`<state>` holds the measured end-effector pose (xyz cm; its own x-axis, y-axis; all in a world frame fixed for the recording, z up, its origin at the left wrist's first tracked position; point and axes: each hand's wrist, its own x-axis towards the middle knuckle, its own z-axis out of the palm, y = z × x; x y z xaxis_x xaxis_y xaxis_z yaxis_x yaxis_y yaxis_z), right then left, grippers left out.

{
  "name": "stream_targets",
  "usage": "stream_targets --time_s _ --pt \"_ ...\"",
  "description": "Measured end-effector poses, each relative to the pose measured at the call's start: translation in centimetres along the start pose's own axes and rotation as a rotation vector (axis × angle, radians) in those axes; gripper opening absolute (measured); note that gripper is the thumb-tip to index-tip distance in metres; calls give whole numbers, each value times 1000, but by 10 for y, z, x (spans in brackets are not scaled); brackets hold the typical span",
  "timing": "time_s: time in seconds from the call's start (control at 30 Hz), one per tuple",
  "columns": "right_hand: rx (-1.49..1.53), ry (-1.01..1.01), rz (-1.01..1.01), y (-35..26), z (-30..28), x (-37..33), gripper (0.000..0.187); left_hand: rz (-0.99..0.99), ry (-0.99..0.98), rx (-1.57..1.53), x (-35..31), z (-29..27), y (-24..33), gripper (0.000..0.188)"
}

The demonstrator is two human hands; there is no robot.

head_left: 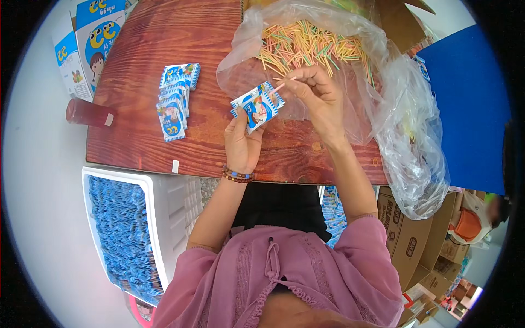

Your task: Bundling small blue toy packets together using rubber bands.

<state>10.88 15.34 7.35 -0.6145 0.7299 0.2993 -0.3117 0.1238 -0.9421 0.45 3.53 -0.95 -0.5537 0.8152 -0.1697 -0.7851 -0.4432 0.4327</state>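
Note:
Over the middle of the wooden table (202,33), my left hand (243,145) is closed on a few small blue-and-white packets (259,113), fanned a little. My right hand (324,104) pinches a thin pink stick (282,85) between thumb and forefinger. The stick's lower end meets the upper edge of the packets; whether it is inside one or lying between them, I cannot tell. Just beyond my right hand, a heap of thin yellow, pink and green sticks (311,46) lies on a spread clear plastic bag (407,136). To the left, several similar packets (172,117) overlap in a row.
A reddish cylindrical container (90,113) lies at the table's left edge. Below it, a white crate (150,218) holds many blue packets (120,235). Printed blue-and-white boxes (98,44) stand at the far left. Cardboard boxes (404,232) and a blue panel (465,109) are on the right.

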Motion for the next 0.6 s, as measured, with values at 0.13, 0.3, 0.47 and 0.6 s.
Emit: stream_targets --time_s 0.13,0.3,0.47,0.6 --pt "-200 -153 7 -1 0 -3 12 6 19 4 -3 -3 2 29" --pt "-847 -311 -456 -2 -3 4 16 -3 -2 -29 -4 -1 4 30" --pt "-223 -65 122 -5 10 -7 18 14 -3 -81 -2 -10 7 30" --pt "-398 -209 265 10 16 -11 18 26 -51 -108 -5 -4 5 30"
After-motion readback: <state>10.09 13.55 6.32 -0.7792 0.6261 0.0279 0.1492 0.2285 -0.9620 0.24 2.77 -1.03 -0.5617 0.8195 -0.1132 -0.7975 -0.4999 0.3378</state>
